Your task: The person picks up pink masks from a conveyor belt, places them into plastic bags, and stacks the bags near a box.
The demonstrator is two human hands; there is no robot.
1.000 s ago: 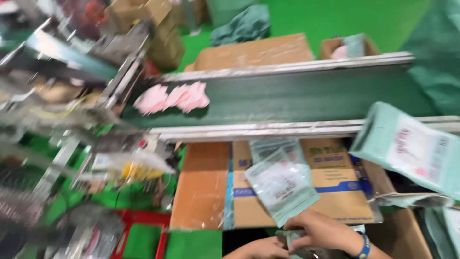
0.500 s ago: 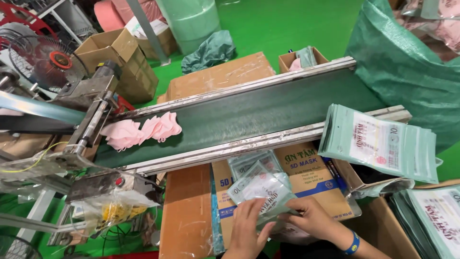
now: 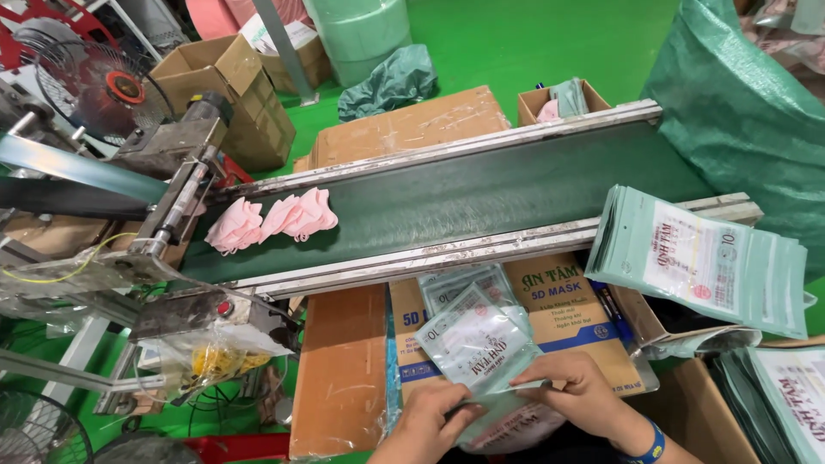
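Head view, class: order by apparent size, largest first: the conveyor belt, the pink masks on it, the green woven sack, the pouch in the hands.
1. conveyor belt
2. green woven sack, partly cropped
3. pouch, enlarged by nearness
4. pink masks

Both forearms cut off at near edge. Pouch (image 3: 481,348) bottom hidden behind hands (image 3: 516,404). Far-right green sack (image 3: 739,112) and near-left fan (image 3: 39,430) run out of frame. Pouch contents can't tell.

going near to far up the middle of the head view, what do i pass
hands holding a pale green mask pouch → printed cardboard box → green conveyor belt → flat brown carton → crumpled green cloth → pale green roll
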